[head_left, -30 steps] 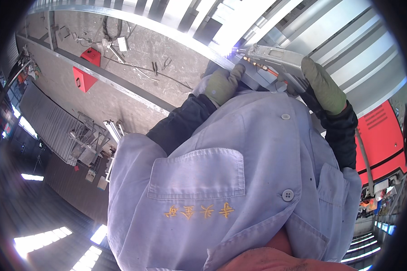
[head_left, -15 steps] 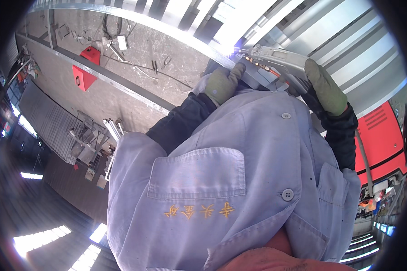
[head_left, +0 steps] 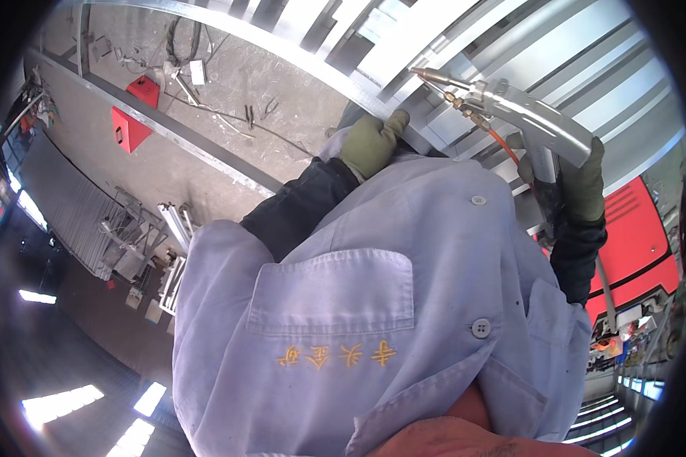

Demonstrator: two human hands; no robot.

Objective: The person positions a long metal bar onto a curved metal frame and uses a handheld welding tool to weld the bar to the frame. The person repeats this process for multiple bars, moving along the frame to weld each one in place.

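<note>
My right hand point(head_left: 585, 179), in an olive-green glove, is wrapped around the handle of a silver handheld welding torch point(head_left: 537, 114). Its copper-coloured nozzle point(head_left: 432, 75) sits over the slatted shiny metal frame point(head_left: 343, 82), with no arc showing. Brass fittings and an orange hose point(head_left: 501, 145) run along the torch's underside. My left hand point(head_left: 370, 145), gloved alike, is at the frame's near edge. One digit stretches out against that edge; the other fingers look curled in, and whatever they hold is hidden.
Beyond the left arm a long metal rail point(head_left: 183, 133) crosses above the concrete floor, near a red box-shaped object point(head_left: 132, 128), cables and loose tools. A large red cabinet point(head_left: 636, 228) stands by my right arm. Stacked corrugated sheets point(head_left: 61, 198) lie far left.
The bright arc at the nozzle has gone out. My right hand has drawn the torch up and right, off the frame's near edge, and turned it. My left hand has barely moved.
</note>
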